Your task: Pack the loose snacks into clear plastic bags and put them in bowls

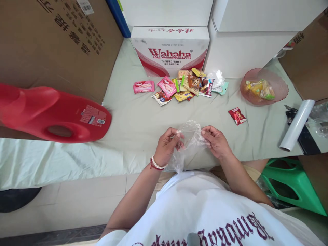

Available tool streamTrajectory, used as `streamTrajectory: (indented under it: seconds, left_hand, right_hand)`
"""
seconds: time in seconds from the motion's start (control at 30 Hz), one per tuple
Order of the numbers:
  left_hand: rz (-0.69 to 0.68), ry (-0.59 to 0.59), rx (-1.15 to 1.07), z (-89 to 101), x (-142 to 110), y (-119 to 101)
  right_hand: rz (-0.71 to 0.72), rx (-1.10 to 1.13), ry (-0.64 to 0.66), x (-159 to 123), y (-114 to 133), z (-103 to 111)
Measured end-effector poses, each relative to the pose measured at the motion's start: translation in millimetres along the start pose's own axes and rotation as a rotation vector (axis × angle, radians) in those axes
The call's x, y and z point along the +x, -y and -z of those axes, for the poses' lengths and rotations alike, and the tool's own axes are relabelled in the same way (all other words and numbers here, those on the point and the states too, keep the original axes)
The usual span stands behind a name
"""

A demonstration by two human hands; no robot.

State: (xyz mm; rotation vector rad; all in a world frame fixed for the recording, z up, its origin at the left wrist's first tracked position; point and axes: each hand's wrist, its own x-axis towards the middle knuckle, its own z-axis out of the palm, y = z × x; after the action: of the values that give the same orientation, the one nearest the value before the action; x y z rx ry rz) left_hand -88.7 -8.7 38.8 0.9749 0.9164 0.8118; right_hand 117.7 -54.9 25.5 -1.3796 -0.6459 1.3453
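A clear plastic bag (188, 148) hangs between my two hands at the front edge of the cloth-covered table. My left hand (167, 145), with a beaded bracelet at the wrist, pinches one side of its mouth. The other side is gripped between the thumb and fingers of my right hand (215, 140). No contents show inside the bag. Beyond it lies a pile of wrapped snacks (191, 85), with a pink wafer packet (143, 86) at its left end. A small red packet (237, 116) rests alone, up and to the right of my right hand.
A pink bowl (282, 90) with wrapped snacks stands at right, near a white plastic roll (297, 126). A big red jug (69, 116) lies at left. A Wahaha carton (170, 51) backs the table. Below right is a green stool (294, 184).
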Motion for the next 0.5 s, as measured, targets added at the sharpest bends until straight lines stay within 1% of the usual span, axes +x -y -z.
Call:
streamTrajectory:
  seconds: [0.17,0.23,0.27,0.3,0.37,0.43,0.5]
  left_hand:
    - [0.043,0.037,0.055,-4.9,7,6]
    - [0.067,0.060,0.083,-7.5,12,7]
    - [0.075,0.074,0.092,-7.9,14,8]
    - [0.076,0.082,0.098,-7.3,16,9]
    - [0.060,0.073,0.112,-2.1,19,12]
    - [0.040,0.032,0.145,9.2,21,17]
    - [0.028,-0.035,0.199,25.7,20,22]
  right_hand:
    - [0.110,-0.138,-0.095,-10,9,22]
    - [0.136,-0.201,-0.145,-17,15,37]
    - [0.139,-0.228,-0.181,-23,17,49]
    - [0.132,-0.250,-0.230,-30,19,64]
    - [0.080,-0.291,-0.351,-51,22,105]
    - [-0.006,-0.366,-0.464,-81,24,156]
    - [-0.103,-0.492,-0.554,-118,29,208]
